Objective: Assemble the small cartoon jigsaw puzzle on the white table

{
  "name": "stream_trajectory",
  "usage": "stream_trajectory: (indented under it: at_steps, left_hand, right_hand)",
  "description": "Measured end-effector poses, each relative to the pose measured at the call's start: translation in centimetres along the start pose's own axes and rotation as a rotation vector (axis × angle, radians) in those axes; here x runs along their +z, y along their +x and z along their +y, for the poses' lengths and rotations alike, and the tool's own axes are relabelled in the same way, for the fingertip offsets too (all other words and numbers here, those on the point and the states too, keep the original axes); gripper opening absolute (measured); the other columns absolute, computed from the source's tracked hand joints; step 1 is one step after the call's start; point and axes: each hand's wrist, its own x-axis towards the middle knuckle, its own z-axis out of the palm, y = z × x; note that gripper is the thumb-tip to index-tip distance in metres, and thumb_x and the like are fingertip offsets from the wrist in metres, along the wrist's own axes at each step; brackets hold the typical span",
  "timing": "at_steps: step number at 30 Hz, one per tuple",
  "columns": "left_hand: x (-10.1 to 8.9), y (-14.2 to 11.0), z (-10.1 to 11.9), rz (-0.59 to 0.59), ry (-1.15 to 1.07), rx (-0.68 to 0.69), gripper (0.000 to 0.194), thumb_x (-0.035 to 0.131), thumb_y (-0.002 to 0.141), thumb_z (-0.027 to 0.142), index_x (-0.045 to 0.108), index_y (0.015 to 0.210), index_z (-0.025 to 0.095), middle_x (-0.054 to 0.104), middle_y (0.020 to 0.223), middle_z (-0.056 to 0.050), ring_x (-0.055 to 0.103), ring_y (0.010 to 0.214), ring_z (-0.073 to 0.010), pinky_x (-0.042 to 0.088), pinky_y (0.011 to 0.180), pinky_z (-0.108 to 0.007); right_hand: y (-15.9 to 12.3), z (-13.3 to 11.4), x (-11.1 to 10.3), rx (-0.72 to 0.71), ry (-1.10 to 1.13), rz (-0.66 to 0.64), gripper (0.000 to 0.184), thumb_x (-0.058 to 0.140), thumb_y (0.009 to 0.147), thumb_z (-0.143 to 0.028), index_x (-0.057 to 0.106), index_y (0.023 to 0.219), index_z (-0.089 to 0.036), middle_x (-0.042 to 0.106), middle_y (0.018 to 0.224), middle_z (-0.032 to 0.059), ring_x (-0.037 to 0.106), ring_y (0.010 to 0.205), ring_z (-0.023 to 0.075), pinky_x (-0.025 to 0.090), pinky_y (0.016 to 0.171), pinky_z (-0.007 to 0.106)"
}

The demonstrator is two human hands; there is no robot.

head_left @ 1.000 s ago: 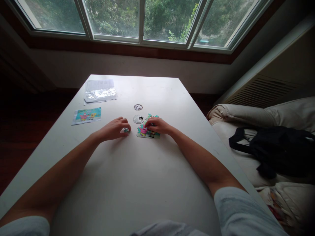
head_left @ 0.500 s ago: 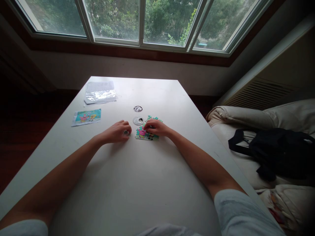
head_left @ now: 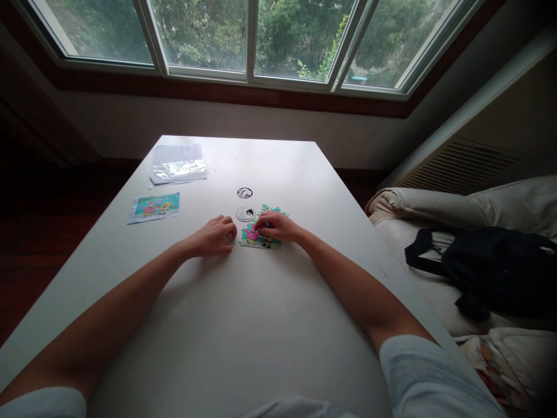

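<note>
A partly assembled jigsaw puzzle [head_left: 250, 237] with teal, pink and yellow printing lies on the white table [head_left: 261, 325]. My right hand [head_left: 276, 225] rests on it with curled fingers, gripping the puzzle and covering its middle and right part. Just left of the puzzle's edge is my left hand [head_left: 217, 235], its fingers bent into a pinch around a small puzzle piece [head_left: 234, 242] that is mostly hidden. Beyond the puzzle lie a round silvery disc [head_left: 245, 214] and a second dark-and-white disc [head_left: 244, 193].
A printed cartoon picture sheet [head_left: 154, 208] lies at the table's left. Behind it are papers with a shiny clear plastic bag [head_left: 178, 165]. To the right, a black bag [head_left: 500, 270] rests on a cream sofa [head_left: 413, 206]. A window [head_left: 209, 35] is ahead.
My left hand has shifted slightly right, closer to the puzzle's left edge. My right hand stays on the puzzle in about the same place.
</note>
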Motion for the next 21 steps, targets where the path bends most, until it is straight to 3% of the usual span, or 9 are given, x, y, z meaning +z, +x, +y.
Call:
stream_trajectory:
  at_steps: [8, 21]
  left_hand:
    - [0.9, 0.5, 0.5, 0.080, 0.006, -0.007, 0.016, 0.065, 0.079, 0.026, 0.062, 0.094, 0.022, 0.058, 0.103, -0.005, 0.051, 0.095, -0.0233, 0.043, 0.089, -0.037]
    - [1.3, 0.6, 0.8, 0.100, -0.007, 0.021, 0.012, 0.063, 0.082, 0.025, 0.063, 0.094, 0.023, 0.060, 0.101, -0.004, 0.051, 0.094, -0.0226, 0.043, 0.086, -0.036]
  right_hand:
    - [0.2, 0.1, 0.0, 0.002, 0.005, -0.004, 0.013, 0.065, 0.087, -0.020, 0.076, 0.095, -0.020, 0.070, 0.089, 0.0040, 0.061, 0.091, 0.0190, 0.046, 0.086, 0.032]
    - [0.2, 0.4, 0.2, -0.007, 0.006, -0.008, 0.013, 0.065, 0.089, -0.024, 0.076, 0.095, -0.020, 0.071, 0.091, 0.0038, 0.060, 0.089, 0.0185, 0.045, 0.086, 0.032]
